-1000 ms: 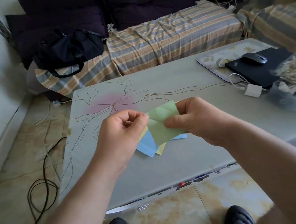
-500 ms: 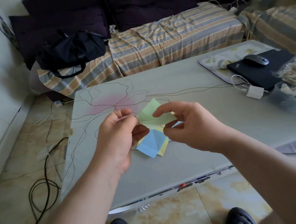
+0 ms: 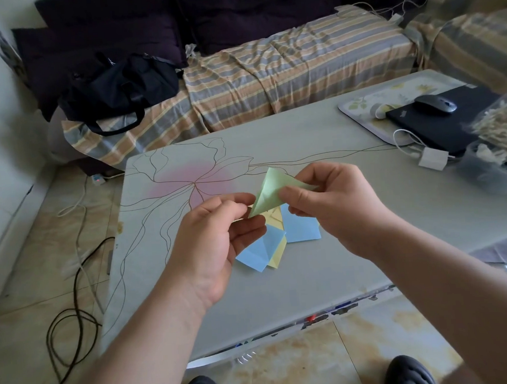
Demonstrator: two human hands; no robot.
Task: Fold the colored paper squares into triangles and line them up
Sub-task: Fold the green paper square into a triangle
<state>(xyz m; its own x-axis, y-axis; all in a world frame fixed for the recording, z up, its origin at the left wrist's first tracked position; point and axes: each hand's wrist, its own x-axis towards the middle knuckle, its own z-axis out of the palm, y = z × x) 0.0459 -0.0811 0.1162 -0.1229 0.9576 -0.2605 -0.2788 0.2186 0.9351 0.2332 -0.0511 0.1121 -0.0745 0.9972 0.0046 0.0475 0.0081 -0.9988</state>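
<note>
Green paper [image 3: 271, 190] pinched by both hands, left hand [image 3: 216, 238] at 7 o'clock, right hand [image 3: 333, 204] at 4 o'clock, long axis running 7-to-1

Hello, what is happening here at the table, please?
A person is folding paper. Both hands, left hand and right hand, hold a green paper in the air above the table; it looks partly folded toward a triangle. Blue papers and yellow papers lie overlapping on the table below, not yet lined up.

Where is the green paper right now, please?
The green paper is held in the air between the left hand and right hand, above the blue and yellow papers.
</note>
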